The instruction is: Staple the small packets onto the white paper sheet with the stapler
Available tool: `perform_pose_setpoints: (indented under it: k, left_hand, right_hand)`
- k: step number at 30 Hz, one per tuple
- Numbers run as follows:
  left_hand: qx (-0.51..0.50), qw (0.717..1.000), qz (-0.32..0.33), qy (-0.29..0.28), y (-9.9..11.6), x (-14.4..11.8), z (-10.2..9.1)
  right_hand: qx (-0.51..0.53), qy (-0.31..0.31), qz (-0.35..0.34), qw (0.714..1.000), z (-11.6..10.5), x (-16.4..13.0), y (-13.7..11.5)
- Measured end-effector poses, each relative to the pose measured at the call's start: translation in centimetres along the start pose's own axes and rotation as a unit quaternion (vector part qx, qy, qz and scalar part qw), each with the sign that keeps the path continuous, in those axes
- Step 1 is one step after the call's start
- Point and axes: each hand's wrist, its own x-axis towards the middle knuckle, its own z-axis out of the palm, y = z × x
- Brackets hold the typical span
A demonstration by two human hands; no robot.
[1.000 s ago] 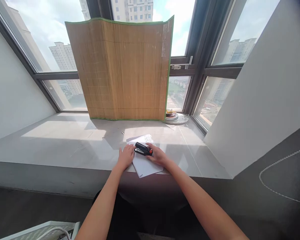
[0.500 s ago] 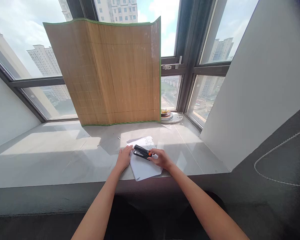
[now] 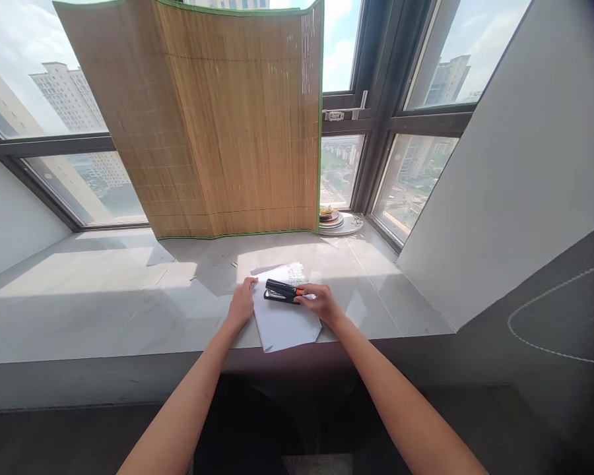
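A black stapler [image 3: 280,290] with an orange detail near its rear is pinched in my right hand [image 3: 321,303], its jaws parted and pointing left. Beneath it are white sheets of paper [image 3: 287,326], with printed or written marks showing near the top right corner and one bottom corner slightly folded. My left hand [image 3: 242,302] is closed on the left edge of the sheets, fingertips at the upper part of that edge. The thumb of this hand is hardly visible.
A pale tiled window sill [image 3: 178,316] carries the papers. A bamboo mat [image 3: 242,145] with green edging leans upright against the windows. Stacked plates [image 3: 332,221] stand on a round tray by the corner. Small staple-like bits [image 3: 234,264] lie left of the papers. A beaded cord [image 3: 534,303] hangs at right.
The view has tipped downward. My left fingers have drawn back from over the paper to its left edge. The stapler has turned closer to level over the sheets, still in my right hand.
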Motion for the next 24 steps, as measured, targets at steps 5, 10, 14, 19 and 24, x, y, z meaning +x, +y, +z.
perform_pose_setpoints:
  k: [5,10,14,19,24]
  left_hand:
    - [-0.109,0.991,-0.032,0.067,-0.4,0.0,-0.2]
    - [-0.142,0.985,-0.046,0.084,0.2,-0.2,-0.1]
    - [-0.167,0.979,-0.054,0.104,0.4,-0.2,0.0]
    - [-0.146,0.983,-0.054,0.102,0.6,-0.5,-0.2]
    - [-0.114,0.989,-0.037,0.092,0.6,-0.8,-0.5]
  right_hand:
    - [-0.017,-0.019,-0.014,1.0,-0.1,0.0,-0.5]
    - [-0.041,-0.036,-0.049,0.997,-0.2,-0.3,-0.5]
    - [-0.064,-0.065,-0.027,0.995,0.1,-0.3,0.0]
    - [-0.089,-0.092,-0.025,0.991,0.5,-0.2,0.3]
    - [-0.087,-0.086,-0.007,0.992,0.4,0.1,0.2]
